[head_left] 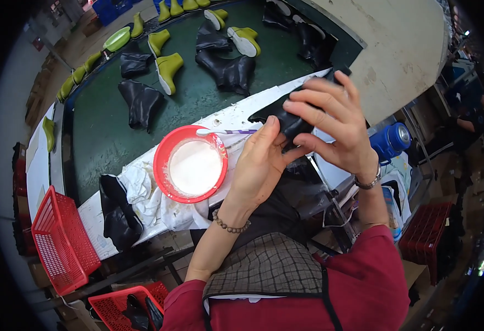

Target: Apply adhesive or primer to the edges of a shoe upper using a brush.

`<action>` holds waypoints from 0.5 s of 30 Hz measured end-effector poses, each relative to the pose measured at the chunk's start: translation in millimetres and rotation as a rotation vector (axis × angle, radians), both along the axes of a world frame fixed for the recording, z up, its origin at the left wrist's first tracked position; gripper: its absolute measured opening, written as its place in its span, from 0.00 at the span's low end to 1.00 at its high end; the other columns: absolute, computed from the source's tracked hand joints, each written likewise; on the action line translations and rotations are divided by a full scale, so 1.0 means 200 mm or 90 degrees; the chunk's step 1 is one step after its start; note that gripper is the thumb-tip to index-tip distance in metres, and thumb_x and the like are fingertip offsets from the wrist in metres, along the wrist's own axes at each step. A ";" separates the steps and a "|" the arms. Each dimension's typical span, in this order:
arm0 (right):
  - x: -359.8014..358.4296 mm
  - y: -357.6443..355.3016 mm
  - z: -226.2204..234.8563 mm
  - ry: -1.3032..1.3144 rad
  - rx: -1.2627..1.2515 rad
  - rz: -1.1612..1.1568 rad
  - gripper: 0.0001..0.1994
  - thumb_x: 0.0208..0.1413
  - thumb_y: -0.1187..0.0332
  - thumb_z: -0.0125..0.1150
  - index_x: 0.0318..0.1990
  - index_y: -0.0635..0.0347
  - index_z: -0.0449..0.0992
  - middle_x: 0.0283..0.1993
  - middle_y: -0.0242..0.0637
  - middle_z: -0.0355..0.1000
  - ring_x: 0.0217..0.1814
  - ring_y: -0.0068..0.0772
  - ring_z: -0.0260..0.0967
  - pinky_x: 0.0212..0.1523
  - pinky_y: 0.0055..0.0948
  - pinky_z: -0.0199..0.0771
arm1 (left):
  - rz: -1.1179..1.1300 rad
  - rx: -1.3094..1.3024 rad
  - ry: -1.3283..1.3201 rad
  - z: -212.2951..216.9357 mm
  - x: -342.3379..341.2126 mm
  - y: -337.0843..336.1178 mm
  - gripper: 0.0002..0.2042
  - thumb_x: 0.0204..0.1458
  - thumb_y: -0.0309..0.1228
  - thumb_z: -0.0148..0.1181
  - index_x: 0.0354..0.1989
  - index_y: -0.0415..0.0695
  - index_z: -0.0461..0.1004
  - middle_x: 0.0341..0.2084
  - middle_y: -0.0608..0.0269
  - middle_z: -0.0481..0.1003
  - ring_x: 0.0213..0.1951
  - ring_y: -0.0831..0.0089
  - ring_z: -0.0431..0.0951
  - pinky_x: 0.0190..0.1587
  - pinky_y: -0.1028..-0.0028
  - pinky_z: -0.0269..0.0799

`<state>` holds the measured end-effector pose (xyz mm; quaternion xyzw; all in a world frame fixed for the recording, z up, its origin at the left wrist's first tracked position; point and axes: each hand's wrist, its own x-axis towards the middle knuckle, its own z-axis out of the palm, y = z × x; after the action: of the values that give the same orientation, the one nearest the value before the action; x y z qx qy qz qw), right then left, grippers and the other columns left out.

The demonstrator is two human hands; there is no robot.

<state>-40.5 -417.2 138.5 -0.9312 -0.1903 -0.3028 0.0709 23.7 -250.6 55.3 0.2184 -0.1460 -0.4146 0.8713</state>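
A black leather boot is between my hands above the table's near edge. My left hand is closed on its near side, thumb up along the leather. My right hand curves round the other side with its fingers bent, slightly blurred, and hides much of the boot. To the left stands a red bowl of white, milky paste. A toothbrush with a white and purple handle lies across the bowl's rim, its end running behind my left hand; whether that hand touches it I cannot tell.
On the green conveyor belt lie several black boot pieces and yellow-green boots. Left of the bowl are a white cloth and another black boot. Red baskets stand at left; a blue flask stands at right.
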 end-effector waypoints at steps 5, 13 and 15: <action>-0.02 -0.08 -0.17 0.056 0.116 0.066 0.17 0.51 0.70 0.69 0.50 0.57 0.81 0.44 0.38 0.75 0.44 0.41 0.72 0.42 0.34 0.74 | 0.012 0.148 -0.212 -0.09 -0.06 -0.02 0.12 0.67 0.25 0.49 0.54 0.35 0.73 0.47 0.64 0.77 0.51 0.79 0.76 0.57 0.76 0.71; -0.06 -0.02 -0.47 0.096 0.239 -0.002 0.09 0.54 0.73 0.66 0.43 0.63 0.79 0.34 0.40 0.73 0.35 0.42 0.72 0.36 0.36 0.73 | 0.180 0.251 -0.344 -0.33 -0.13 -0.08 0.06 0.66 0.22 0.51 0.41 0.30 0.72 0.29 0.64 0.78 0.36 0.82 0.78 0.40 0.79 0.74; -0.07 -0.03 -0.52 0.157 0.307 -0.012 0.09 0.56 0.72 0.65 0.43 0.64 0.79 0.33 0.40 0.73 0.35 0.41 0.72 0.36 0.35 0.72 | 0.178 0.269 -0.342 -0.38 -0.13 -0.09 0.06 0.65 0.22 0.51 0.38 0.30 0.72 0.26 0.65 0.76 0.34 0.83 0.77 0.38 0.79 0.74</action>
<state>-55.1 -423.3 33.9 -0.9190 -0.0936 -0.2242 0.3104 -2.9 -269.3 -20.2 0.5122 -0.2492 -0.2403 0.7860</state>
